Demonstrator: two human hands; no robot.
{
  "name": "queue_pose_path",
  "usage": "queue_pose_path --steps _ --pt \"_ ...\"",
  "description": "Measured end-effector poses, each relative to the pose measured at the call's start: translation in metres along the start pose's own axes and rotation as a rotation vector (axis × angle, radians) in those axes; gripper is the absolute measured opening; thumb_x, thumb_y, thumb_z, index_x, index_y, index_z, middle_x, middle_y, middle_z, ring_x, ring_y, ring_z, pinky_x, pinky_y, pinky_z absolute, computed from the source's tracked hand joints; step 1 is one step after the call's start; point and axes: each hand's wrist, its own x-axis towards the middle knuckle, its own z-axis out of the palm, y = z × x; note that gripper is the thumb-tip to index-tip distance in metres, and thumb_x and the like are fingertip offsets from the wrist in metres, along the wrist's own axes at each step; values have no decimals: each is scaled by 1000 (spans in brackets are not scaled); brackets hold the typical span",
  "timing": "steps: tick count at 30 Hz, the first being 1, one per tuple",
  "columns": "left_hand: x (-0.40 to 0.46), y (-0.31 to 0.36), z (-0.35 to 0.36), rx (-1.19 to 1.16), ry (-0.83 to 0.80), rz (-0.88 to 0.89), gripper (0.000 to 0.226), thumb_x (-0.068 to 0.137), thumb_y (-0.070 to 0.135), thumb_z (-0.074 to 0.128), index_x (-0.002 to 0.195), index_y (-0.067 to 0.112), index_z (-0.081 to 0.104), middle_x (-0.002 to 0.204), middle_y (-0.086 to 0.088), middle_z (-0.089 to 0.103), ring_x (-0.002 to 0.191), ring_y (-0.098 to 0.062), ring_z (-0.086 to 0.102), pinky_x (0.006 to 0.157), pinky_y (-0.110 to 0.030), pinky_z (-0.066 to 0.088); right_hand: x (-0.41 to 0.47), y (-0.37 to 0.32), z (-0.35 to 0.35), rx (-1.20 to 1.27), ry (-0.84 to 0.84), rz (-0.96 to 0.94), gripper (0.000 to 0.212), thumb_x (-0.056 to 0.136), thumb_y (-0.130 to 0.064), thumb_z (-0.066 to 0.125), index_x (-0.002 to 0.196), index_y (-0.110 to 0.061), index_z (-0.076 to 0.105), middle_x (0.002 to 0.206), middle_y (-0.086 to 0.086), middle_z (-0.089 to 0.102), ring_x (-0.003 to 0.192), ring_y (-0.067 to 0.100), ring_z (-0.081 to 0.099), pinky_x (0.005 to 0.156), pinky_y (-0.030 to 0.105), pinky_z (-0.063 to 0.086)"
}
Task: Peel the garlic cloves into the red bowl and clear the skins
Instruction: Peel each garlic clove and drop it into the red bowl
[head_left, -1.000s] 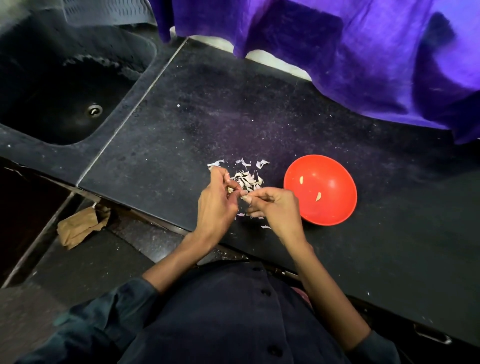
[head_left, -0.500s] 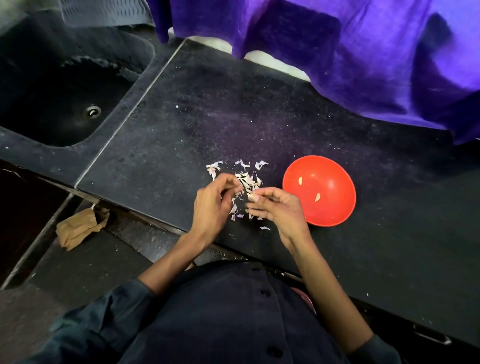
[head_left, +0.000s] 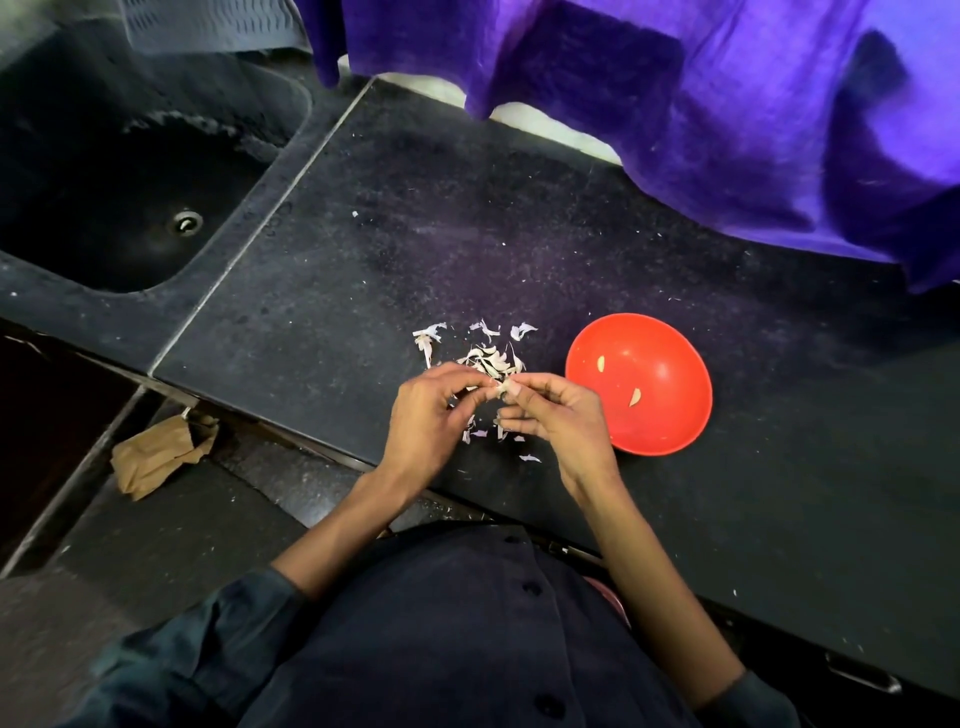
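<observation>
The left hand and right hand meet fingertip to fingertip, both pinching one small garlic clove over the heap of skins on the counter. Two or three peeled cloves already lie in the red bowl just right. A slippery clove could pop loose among the skins, or flicked skin could land in the bowl.

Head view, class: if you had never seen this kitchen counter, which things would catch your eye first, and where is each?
The red bowl stands out on the dark counter, right of the hands, with a few peeled cloves inside. Just left of it, the left hand and right hand meet, pinching a garlic clove above a scatter of pale skins. A purple cloth hangs along the far edge.
</observation>
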Motion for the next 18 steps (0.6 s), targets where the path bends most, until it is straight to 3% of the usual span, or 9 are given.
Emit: queue_pose_path --steps 8,13,18 --pt "-2 0 0 207 38 115 13 84 17 71 97 15 76 99 5 72 87 -11 67 72 -35 58 -2 -1 3 6 -51 29 12 93 -2 59 92 -6 70 78 5 70 65 14 66 63 24 58" --pt "-5 1 1 291 39 190 13 83 14 73 95 15 76 97 5 72 85 -17 68 66 -35 59 -1 2 3 70 -97 102 14 94 1 54 95 -1 68 84 13 69 66 15 68 63 26 58" --pt "-5 -4 0 294 43 176 16 82 8 75 96 16 76 96 6 73 86 -15 66 72 -37 59 0 4 1 97 -70 106 11 92 1 58 97 1 68 83 11 71 68 15 68 70 29 60"
